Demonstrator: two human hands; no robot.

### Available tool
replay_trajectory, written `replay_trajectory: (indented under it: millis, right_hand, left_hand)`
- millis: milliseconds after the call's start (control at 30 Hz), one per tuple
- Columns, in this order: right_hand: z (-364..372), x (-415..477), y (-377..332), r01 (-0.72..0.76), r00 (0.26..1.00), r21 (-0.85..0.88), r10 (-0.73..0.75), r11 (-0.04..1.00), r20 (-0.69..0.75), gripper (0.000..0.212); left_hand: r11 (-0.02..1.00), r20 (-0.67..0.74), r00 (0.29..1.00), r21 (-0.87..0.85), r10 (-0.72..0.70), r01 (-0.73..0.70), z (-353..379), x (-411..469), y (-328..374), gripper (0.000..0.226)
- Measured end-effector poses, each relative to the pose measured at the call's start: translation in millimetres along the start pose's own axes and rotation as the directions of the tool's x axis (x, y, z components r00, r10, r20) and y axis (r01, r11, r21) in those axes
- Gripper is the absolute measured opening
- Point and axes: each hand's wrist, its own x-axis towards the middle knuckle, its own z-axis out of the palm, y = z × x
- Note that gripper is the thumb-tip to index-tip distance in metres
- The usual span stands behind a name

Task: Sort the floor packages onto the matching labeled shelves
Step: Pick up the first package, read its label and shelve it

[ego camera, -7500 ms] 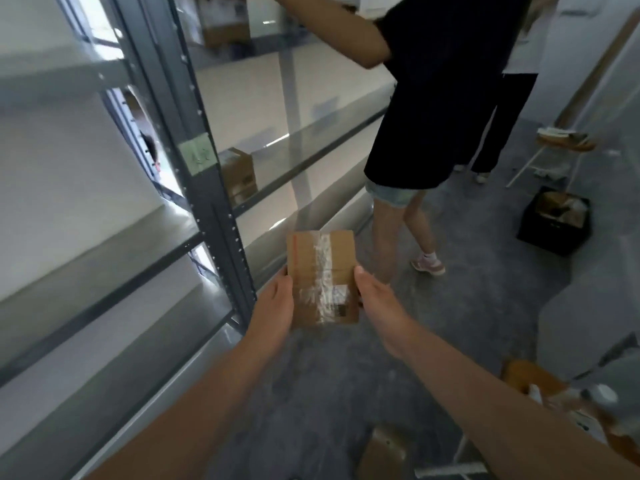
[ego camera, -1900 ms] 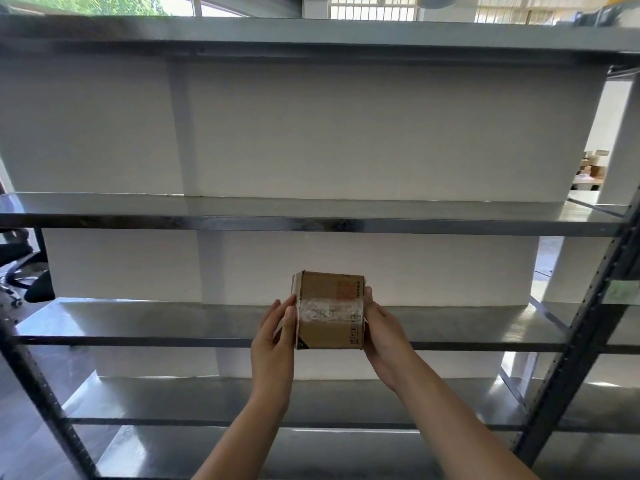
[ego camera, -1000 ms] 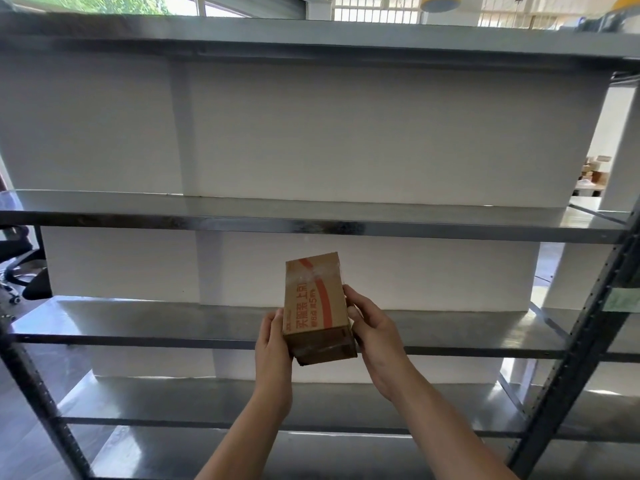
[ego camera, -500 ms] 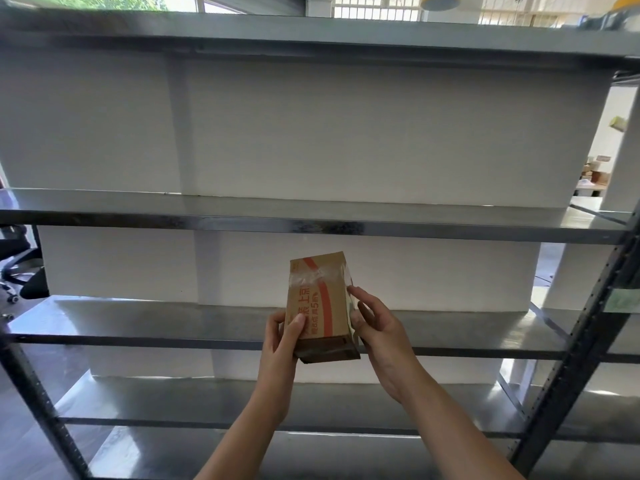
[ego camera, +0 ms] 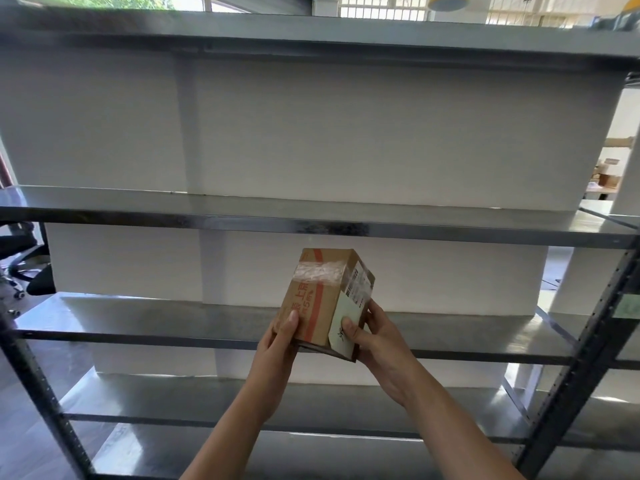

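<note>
Package: a small brown cardboard box (ego camera: 322, 299), rectangular and matte, with one corner turned toward the camera and its top tipped away to the right.
Box surface: a red printed stripe (ego camera: 318, 303) with red characters runs down the broad face. A crinkled band of clear glossy tape (ego camera: 320, 271) wraps the upper part.
Labels: a white barcode sticker (ego camera: 358, 287) sits high on the narrow side. Below it is a plain pale paper label (ego camera: 341, 329) with a handwritten mark too small to read.
Contents: the box is taped closed, so nothing inside shows.
Where the box is: it is in the air in front of the rack, touching no shelf. It appears between the front edges of the second shelf (ego camera: 242, 221) and the third shelf (ego camera: 138, 336).
Left hand (ego camera: 277, 344): reaches up from below, thumb flat on the printed face near the lower left edge, remaining fingers tucked behind the box, gripping it.
Right hand (ego camera: 377, 344): thumb presses on the pale label, and the fingers curl round the far right side and lower corner. It also holds the box.
Rack: grey sheet-metal shelving, smooth and faintly reflective, with a dark perforated upright (ego camera: 588, 341) on the right that carries a pale green tag (ego camera: 628, 306).
Backdrop: white matte panels (ego camera: 311, 133) stand behind the shelves.
Far left: part of a black office chair (ego camera: 20, 258) shows.
</note>
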Motion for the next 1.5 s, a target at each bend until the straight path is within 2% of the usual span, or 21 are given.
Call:
replay_trajectory:
  millis: [67, 167, 267, 367, 433, 500, 567, 633, 767, 900, 1000, 1133, 1233, 1333, 1500]
  right_hand:
    - [-1.2, 1.7, 0.0, -0.004, 1.000, -0.012, 0.004, 1.000, 0.002, 0.089]
    - [-2.9, 0.9, -3.8, -0.022, 1.000, -0.062, 0.023, 0.998, 0.013, 0.111]
    - [-1.7, -2.0, -7.2, 0.000, 0.999, -0.156, 0.007, 0.988, 0.040, 0.105]
    - [-0.5, -1.9, -8.3, 0.019, 0.999, -0.229, -0.010, 0.973, 0.039, 0.106]
    - [0.6, -2.2, -8.8, 0.022, 0.999, -0.241, -0.010, 0.970, 0.048, 0.109]
    - [4.3, -2.9, -9.7, 0.041, 0.999, -0.239, -0.034, 0.970, 0.033, 0.121]
    - [9.6, -4.7, -12.4, 0.099, 0.994, -0.268, -0.108, 0.958, -0.021, 0.138]
    - [14.4, -6.8, -15.7, 0.179, 0.977, -0.304, -0.205, 0.936, -0.054, 0.143]
    - [18.8, -10.7, -21.2, 0.240, 0.967, -0.318, -0.255, 0.917, -0.004, 0.131]
    - [18.9, -12.0, -22.1, 0.220, 0.969, -0.295, -0.243, 0.930, -0.045, 0.119]
    - [16.8, -13.5, -20.6, 0.206, 0.972, -0.283, -0.230, 0.937, -0.055, 0.111]
    - [9.7, -8.7, -15.3, 0.193, 0.976, -0.214, -0.211, 0.957, -0.062, 0.075]
    - [6.5, -4.4, -10.8, 0.209, 0.969, -0.185, -0.228, 0.960, -0.090, 0.059]
    - [6.4, -2.8, -8.7, 0.214, 0.964, -0.216, -0.242, 0.953, -0.111, 0.050]
    - [3.2, -0.1, -5.7, 0.217, 0.956, -0.276, -0.261, 0.936, -0.133, 0.049]
  left_hand:
    - [1.000, 0.047, 0.999, 0.031, 0.004, -0.005, -4.0, -0.8, 2.0, 0.093]
    - [0.994, 0.111, 0.994, 0.107, -0.017, 0.005, -12.7, -1.2, 1.8, 0.101]
    - [0.968, 0.252, 0.965, 0.250, -0.071, 0.006, -24.3, -1.8, 2.7, 0.099]
    - [0.965, 0.346, 0.930, 0.260, -0.126, 0.034, -25.5, -4.7, 7.6, 0.097]
    - [0.977, 0.305, 0.943, 0.203, -0.130, 0.069, -24.4, -4.5, 7.8, 0.096]
    - [0.984, 0.252, 0.960, 0.157, -0.121, 0.082, -25.2, -3.5, 5.3, 0.095]
    - [0.989, 0.243, 0.963, 0.124, -0.114, 0.086, -24.4, -4.3, 3.2, 0.092]
    - [0.992, 0.250, 0.961, 0.080, -0.118, 0.101, -21.8, -5.2, 0.5, 0.090]
    - [0.990, 0.260, 0.958, -0.038, -0.123, 0.137, -20.1, -7.1, -1.3, 0.090]
    - [0.975, 0.238, 0.958, -0.112, -0.162, 0.192, -22.2, -8.7, -1.3, 0.080]
    - [0.964, 0.246, 0.955, -0.163, -0.166, 0.210, -21.6, -9.9, 0.8, 0.098]
    - [0.952, 0.194, 0.976, -0.265, -0.102, 0.153, -19.9, -8.4, 4.8, 0.102]
    - [0.934, 0.121, 0.992, -0.349, -0.039, 0.079, -16.9, -2.3, 5.1, 0.088]
    - [0.930, 0.010, 0.999, -0.365, -0.036, 0.037, -16.3, 2.9, 6.0, 0.051]
    - [0.926, -0.070, 0.997, -0.379, -0.042, 0.012, -12.7, 2.4, 15.3, 0.055]
